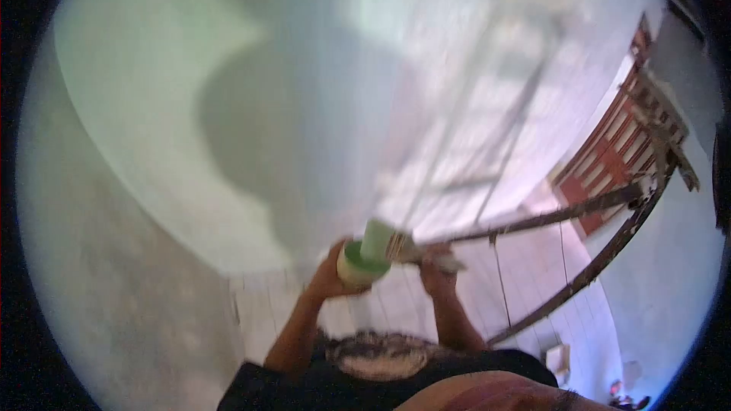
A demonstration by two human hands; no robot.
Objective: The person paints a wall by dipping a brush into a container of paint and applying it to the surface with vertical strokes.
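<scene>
Low in the middle of the head view, my left hand (329,280) is wrapped round a small round container (356,275) with pale green paint inside. My right hand (438,269) grips a wide paintbrush (403,247) by its handle. The brush points left, its green-coated bristles over the container's right rim; whether they touch it I cannot tell. In front stands a wall (152,91), pale green on the left and patchy white on the right, with shadows across it.
A wooden ladder-like frame (594,270) of dark poles stands close on my right. Beyond it is a red-brown slatted wooden piece (601,164). Pale floor tiles (533,262) lie below, with a small box-like object (557,361) at the lower right.
</scene>
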